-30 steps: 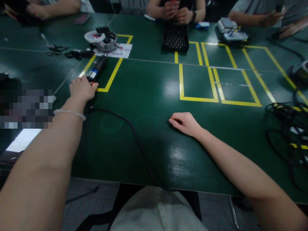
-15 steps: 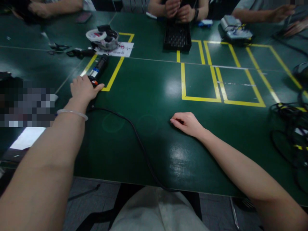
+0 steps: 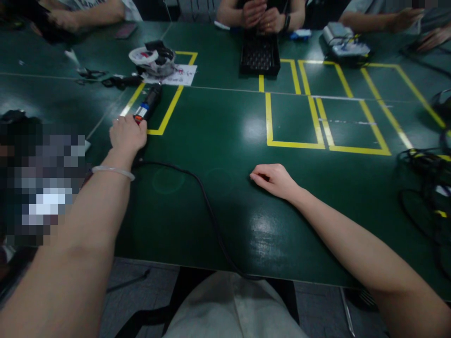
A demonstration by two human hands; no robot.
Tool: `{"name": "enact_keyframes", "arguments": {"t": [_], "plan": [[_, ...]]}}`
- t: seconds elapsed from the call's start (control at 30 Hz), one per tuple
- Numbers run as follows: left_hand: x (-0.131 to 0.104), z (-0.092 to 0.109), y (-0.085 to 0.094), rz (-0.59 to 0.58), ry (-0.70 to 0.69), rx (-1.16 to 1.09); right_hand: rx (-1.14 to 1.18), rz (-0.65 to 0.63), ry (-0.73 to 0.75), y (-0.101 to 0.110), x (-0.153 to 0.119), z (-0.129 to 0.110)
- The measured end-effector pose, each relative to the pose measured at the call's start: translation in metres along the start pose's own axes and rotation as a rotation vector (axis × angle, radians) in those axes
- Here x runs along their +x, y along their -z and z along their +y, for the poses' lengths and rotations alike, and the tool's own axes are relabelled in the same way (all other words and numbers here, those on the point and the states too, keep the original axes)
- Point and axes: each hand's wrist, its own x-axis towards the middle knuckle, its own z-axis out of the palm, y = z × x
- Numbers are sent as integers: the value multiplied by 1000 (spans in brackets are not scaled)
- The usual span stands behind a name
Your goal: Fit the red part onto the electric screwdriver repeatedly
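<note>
At the left of the table, my left hand [image 3: 128,134] is closed round the rear part of a black corded tool [image 3: 150,101] with a blue and white label. The tool's tip points away from me, inside a yellow tape outline [image 3: 171,110]. A black cord [image 3: 207,197] runs from near my left wrist across the table to its front edge. My right hand [image 3: 273,180] rests on the green table [image 3: 225,141] right of the cord, fingers curled in, with nothing visible in it.
Beyond the tool are a bag of items [image 3: 158,60] on a paper sheet [image 3: 186,75]. A person's hands [image 3: 264,18] are above a black tray [image 3: 260,56]. A grey device [image 3: 343,40] stands back right; coiled cables [image 3: 423,173] lie at the right.
My left thumb has drawn in and my left hand has closed round the tool. The hand and tool appear slightly further right. My right hand has not moved.
</note>
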Motion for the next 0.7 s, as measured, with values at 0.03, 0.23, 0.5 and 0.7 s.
{"name": "enact_keyframes", "arguments": {"t": [0.03,0.23,0.5,0.7], "plan": [[-3,2,1,5,-5,-2,-1,-1,2,0,0,0],[-21,15,7,21,-34,80,-10,-6,-3,0,0,0],[-62,49,16,32,-128,76,-8,-4,-3,-1,-1,1],[-107,88,25,-9,-270,-7,-7,-2,-2,0,0,0]]}}
